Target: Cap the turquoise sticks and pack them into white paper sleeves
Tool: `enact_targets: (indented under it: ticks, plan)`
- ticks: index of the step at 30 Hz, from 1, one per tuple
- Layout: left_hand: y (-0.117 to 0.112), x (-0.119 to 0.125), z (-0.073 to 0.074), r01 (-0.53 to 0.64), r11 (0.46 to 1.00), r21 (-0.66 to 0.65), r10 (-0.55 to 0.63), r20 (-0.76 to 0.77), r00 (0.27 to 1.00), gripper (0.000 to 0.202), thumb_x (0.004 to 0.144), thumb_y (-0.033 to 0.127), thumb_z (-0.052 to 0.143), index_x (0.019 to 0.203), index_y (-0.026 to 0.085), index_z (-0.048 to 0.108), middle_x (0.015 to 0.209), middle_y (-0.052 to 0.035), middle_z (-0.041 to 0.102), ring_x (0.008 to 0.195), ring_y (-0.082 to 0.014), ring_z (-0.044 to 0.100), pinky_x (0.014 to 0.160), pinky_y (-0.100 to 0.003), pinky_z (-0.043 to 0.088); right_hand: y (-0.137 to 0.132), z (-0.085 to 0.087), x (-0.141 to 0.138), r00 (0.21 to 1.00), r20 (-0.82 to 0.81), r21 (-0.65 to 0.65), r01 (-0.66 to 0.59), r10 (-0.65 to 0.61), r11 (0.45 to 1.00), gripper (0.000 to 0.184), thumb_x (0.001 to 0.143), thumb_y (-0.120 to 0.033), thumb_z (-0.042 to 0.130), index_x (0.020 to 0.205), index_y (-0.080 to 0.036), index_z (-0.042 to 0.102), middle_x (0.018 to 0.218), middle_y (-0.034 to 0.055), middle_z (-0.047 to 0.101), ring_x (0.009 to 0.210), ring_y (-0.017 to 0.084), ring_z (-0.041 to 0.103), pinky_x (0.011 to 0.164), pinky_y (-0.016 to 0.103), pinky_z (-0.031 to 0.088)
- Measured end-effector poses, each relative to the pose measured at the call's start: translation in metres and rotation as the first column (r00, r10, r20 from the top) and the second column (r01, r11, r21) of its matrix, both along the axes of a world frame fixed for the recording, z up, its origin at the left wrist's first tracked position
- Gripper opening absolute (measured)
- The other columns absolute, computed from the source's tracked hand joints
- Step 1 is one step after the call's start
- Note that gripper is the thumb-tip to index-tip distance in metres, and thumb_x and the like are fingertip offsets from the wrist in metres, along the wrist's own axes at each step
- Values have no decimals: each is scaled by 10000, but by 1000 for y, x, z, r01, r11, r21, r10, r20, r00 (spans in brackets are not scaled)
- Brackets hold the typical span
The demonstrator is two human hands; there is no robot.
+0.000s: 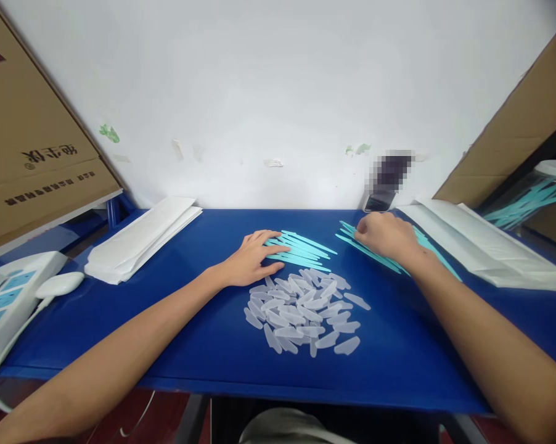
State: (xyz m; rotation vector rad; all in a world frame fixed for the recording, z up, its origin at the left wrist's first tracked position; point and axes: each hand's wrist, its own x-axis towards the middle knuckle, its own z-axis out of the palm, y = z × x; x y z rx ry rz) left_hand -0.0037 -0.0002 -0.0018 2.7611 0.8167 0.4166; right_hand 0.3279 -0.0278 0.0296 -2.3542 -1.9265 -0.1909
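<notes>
My left hand lies with its fingers spread over the left end of a bundle of slim turquoise sticks. My right hand is curled closed above a second group of turquoise sticks, which fan out on both sides of it. Its fingertips are turned away, so what they grip, if anything, is hidden. In front of the left bundle spreads a heap of small translucent white caps, flat and blade-shaped.
White paper-like sleeves lie in a left stack and a right stack on the blue table. A phone leans against the wall. A power strip, a cardboard box and a jar of turquoise sticks flank the space.
</notes>
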Motion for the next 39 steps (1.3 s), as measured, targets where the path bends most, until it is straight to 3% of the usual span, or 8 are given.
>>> enact_targets:
  ticks: [4, 7, 12, 16, 20, 26, 32, 39]
  plan:
    - [-1, 0, 0, -23, 1000, 1, 23, -16, 1000, 485, 1037, 513, 436, 1481, 331, 508, 1605, -115, 366, 1473, -359, 312, 1169, -603, 281, -2, 3, -3, 1000, 12, -33, 19, -18, 999, 222, 826, -313, 614, 930, -230, 792, 948, 126, 771, 870, 303, 705, 632, 344, 441]
    - [-2, 1, 0, -115, 993, 20, 115, -3, 993, 518, 1037, 501, 427, 1511, 294, 457, 1580, -143, 389, 1464, -366, 320, 1156, -615, 291, -2, 5, -5, 1000, 0, -6, 8, -8, 1000, 239, 844, -328, 608, 969, -214, 776, 983, 142, 767, 909, 329, 705, 640, 357, 433]
    - [-4, 2, 1, -288, 957, 47, 283, 86, 955, 453, 1010, 401, 450, 1422, 233, 531, 1480, -158, 485, 1381, -362, 414, 1095, -595, 364, 1, -1, -19, 984, -61, 113, -160, 168, 981, 235, 911, -326, 566, 1002, -215, 753, 1019, 102, 770, 950, 286, 697, 704, 336, 453]
    - [-6, 0, 3, -152, 984, 96, 141, 115, 983, 316, 993, 352, 486, 1227, 268, 682, 1468, -103, 504, 1376, -330, 424, 1117, -557, 353, 4, -12, -36, 943, -66, 170, -311, 325, 935, 254, 948, -283, 530, 1061, -205, 743, 1073, 87, 759, 954, 251, 685, 748, 315, 464]
    - [-7, -1, 4, 20, 991, 136, -20, 3, 1000, 358, 1007, 367, 509, 1324, 338, 673, 1573, -77, 417, 1456, -359, 329, 1163, -589, 273, 5, -19, -47, 929, -87, 181, -341, 361, 922, 276, 976, -270, 508, 1103, -188, 738, 1101, 104, 743, 981, 258, 677, 786, 321, 472]
    - [-7, -1, 3, 7, 993, 115, -4, -26, 1000, 370, 1037, 424, 470, 1339, 345, 670, 1566, -75, 434, 1461, -352, 325, 1166, -597, 268, 6, -25, -44, 908, -177, 153, -355, 379, 922, 266, 966, -251, 541, 1136, -184, 733, 1087, 96, 744, 954, 231, 685, 830, 309, 480]
    - [-3, -3, -1, -78, 995, 60, 83, -82, 993, 555, 1036, 564, 400, 1532, 321, 460, 1656, -112, 275, 1528, -407, 175, 1182, -668, 212, 5, -24, -39, 905, -200, 137, -354, 376, 925, 308, 946, -269, 530, 1152, -160, 733, 1073, 103, 748, 950, 231, 688, 822, 304, 478]
    - [-4, -3, -1, -94, 995, 36, 96, -80, 992, 544, 1038, 585, 378, 1502, 326, 495, 1651, -103, 286, 1529, -412, 183, 1191, -667, 209, 4, -19, -32, 910, -153, 47, -383, 386, 922, 316, 931, -342, 520, 1022, -164, 766, 1031, 116, 725, 891, 237, 663, 795, 316, 456]
